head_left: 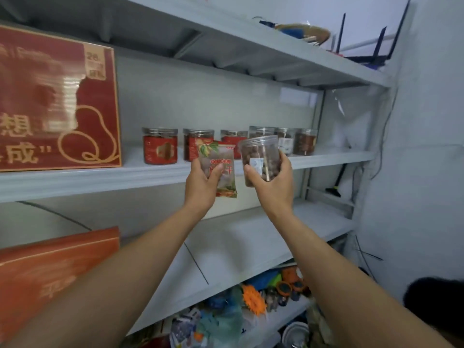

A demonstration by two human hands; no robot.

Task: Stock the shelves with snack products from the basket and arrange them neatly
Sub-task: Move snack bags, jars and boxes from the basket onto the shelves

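Both arms reach up. The left hand (200,184) grips a pouch (221,159) upright, thumb across its front. The right hand (276,184) clasps a jar (258,156) from below, lid up and slightly tilted. Both hang just before the shelf (100,182) lip, and the jar row (160,146) stands beyond.

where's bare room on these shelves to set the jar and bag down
Bare: the gap between the red box and the leftmost jar; the lower shelf right of the orange box. Crowded: the right end of the jar row, packed close, and the cluttered bottom shelf.
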